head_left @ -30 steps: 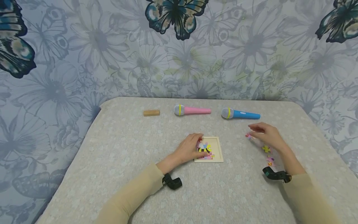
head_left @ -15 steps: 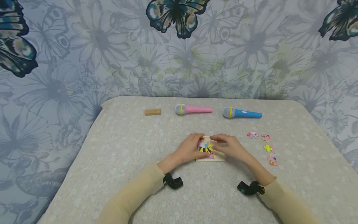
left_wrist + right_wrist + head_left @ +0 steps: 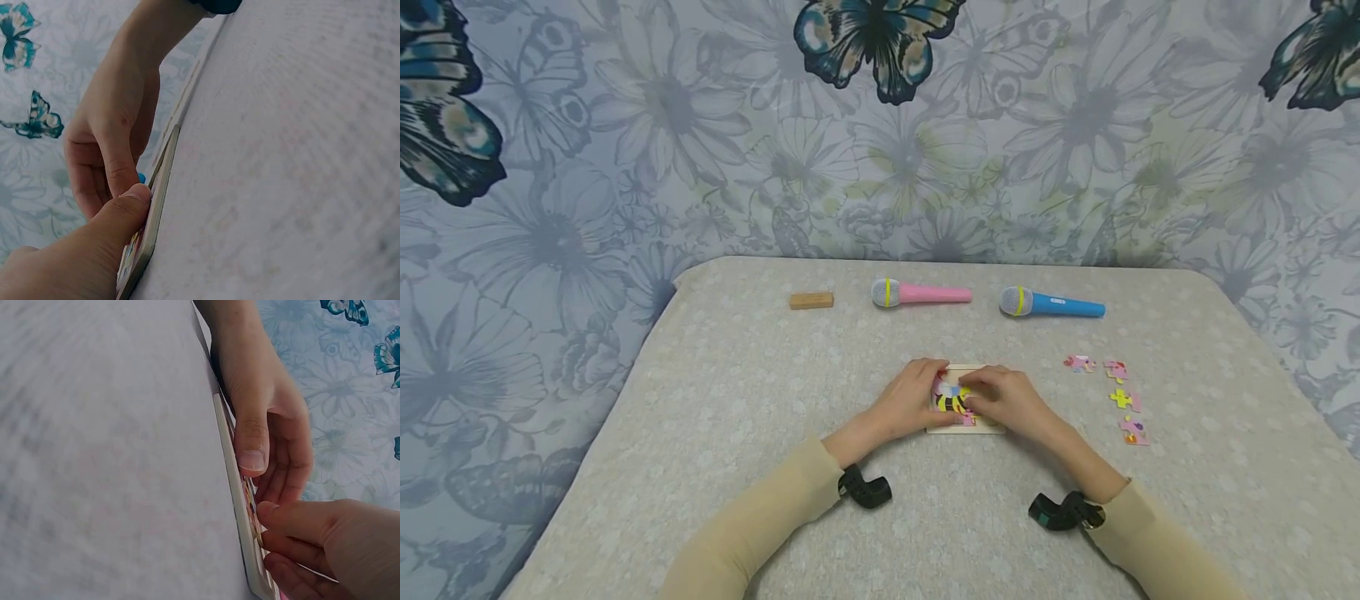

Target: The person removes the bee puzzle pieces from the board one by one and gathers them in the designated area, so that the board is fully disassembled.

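Observation:
A small wooden jigsaw tray lies on the table, a partly filled bee picture inside it. My left hand grips the tray from the left, fingers at the far edge and thumb near the front. From the right, my right hand reaches over the tray, its thumb and fingertips pinching a puzzle piece low against the picture; the fingers mostly hide this piece. Off to the right lie loose puzzle pieces: a pink one, another pink one, a yellow-and-pink one and one at the front.
Along the back of the table lie a wooden block, a pink toy microphone and a blue toy microphone. Behind them rises a wall with butterfly and flower patterns.
My right hand has moved left from the loose pieces to the tray, and its fingertips have come down onto the picture. My left hand has stayed on the tray.

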`<state>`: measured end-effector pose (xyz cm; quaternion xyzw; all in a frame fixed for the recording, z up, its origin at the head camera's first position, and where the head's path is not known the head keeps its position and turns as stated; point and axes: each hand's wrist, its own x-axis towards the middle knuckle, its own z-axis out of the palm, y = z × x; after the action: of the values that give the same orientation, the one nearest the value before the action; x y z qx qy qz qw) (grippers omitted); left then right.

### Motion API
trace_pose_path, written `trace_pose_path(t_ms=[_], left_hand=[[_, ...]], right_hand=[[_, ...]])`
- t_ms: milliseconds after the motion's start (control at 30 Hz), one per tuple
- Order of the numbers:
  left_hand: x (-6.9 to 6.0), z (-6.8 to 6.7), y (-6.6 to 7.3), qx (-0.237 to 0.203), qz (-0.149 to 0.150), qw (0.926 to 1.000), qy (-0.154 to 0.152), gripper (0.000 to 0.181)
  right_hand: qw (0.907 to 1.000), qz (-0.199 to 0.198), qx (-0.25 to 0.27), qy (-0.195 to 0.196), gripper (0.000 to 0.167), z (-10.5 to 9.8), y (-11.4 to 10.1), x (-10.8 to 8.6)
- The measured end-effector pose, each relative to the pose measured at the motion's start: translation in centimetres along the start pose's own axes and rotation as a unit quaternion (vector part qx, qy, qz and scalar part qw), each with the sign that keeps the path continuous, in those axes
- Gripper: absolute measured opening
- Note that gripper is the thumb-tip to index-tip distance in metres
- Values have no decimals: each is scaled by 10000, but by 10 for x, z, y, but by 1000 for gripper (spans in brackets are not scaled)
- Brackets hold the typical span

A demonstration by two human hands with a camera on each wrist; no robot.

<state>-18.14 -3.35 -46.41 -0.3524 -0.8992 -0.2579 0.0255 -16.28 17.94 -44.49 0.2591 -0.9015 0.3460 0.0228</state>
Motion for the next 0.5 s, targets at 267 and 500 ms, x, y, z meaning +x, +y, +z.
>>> trace_pose_path(t_ms=[267, 500], left_hand=[[1, 1, 0, 57, 62, 10000, 28, 85], [1, 1, 1, 144, 25, 9999, 5, 86]], right_hand=[[9994, 179, 298, -2, 25, 0, 1, -1], [9974, 325, 638, 2, 26, 1, 1, -1]])
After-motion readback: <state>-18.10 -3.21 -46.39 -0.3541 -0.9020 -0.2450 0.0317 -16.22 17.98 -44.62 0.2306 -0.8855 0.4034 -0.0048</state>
